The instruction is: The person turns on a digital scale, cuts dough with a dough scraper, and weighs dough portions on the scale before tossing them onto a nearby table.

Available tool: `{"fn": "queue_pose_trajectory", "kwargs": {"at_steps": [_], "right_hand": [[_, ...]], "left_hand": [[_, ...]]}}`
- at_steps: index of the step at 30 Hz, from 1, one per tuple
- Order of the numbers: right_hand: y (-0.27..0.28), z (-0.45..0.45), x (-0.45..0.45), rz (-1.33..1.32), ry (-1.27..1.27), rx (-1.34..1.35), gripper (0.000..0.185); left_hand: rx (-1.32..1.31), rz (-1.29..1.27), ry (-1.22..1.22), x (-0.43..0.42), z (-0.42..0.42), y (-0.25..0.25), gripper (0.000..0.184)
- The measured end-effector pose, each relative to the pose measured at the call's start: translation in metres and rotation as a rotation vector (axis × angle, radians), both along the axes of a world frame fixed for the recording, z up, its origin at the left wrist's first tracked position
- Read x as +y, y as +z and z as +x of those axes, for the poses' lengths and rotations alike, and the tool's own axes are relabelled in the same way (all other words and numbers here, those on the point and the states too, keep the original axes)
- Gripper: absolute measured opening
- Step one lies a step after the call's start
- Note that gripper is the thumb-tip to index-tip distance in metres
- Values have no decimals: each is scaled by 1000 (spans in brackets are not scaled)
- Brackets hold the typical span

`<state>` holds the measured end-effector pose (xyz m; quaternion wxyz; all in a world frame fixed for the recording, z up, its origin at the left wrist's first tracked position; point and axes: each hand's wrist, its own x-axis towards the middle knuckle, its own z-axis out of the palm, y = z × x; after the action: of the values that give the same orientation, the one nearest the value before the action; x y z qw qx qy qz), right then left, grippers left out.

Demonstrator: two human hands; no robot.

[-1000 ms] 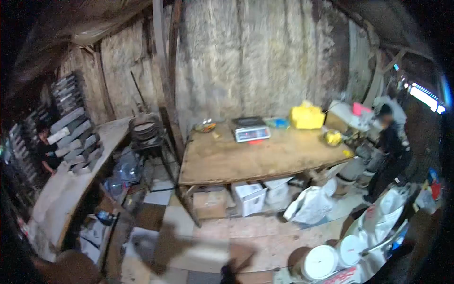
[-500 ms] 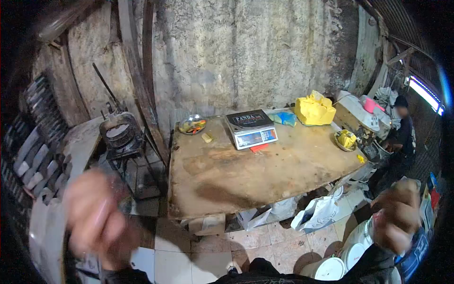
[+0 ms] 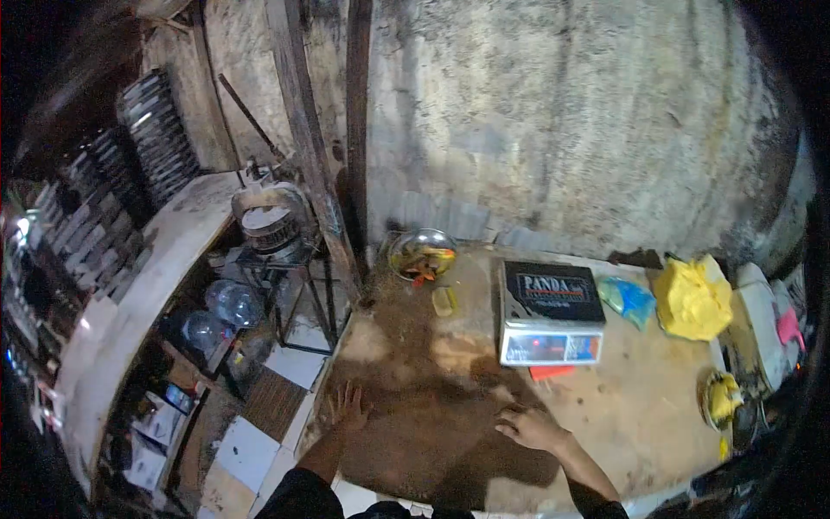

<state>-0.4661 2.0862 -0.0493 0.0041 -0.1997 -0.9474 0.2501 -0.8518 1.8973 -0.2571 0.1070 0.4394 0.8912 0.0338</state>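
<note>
One brown table (image 3: 640,415) fills the lower centre, with the left hand (image 3: 348,406) spread near its left edge and the right hand (image 3: 527,428) loosely bent over its near part. Farther back stands a scale (image 3: 553,303), between a metal bowl (image 3: 435,237) and a yellow lump (image 3: 694,298).

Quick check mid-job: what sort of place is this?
Probably a small makeshift workshop, perhaps for food: a digital scale marked PANDA on a worn table, a lumpy yellow mass farther along it, and a press-like device off to the left.
</note>
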Motion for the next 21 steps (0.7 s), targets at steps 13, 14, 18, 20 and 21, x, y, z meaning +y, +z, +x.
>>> {"fn": "queue_pose_trajectory", "kwargs": {"at_steps": [13,14,18,20,21], "right_hand": [[-36,-265,308,139,-46,87,14],[-40,-286,326,147,-7,87,16],[-94,-362,368,282,66,144,21],[-118,-381,369,333,51,73,24],[-119,-392,366,352,97,37,25]], "left_hand": [[226,47,286,75,-11,21,70],[211,70,293,77,-16,20,70],[263,-1,256,81,-29,11,69],[168,95,294,83,-28,10,65],[204,98,280,82,-29,6,62]]}}
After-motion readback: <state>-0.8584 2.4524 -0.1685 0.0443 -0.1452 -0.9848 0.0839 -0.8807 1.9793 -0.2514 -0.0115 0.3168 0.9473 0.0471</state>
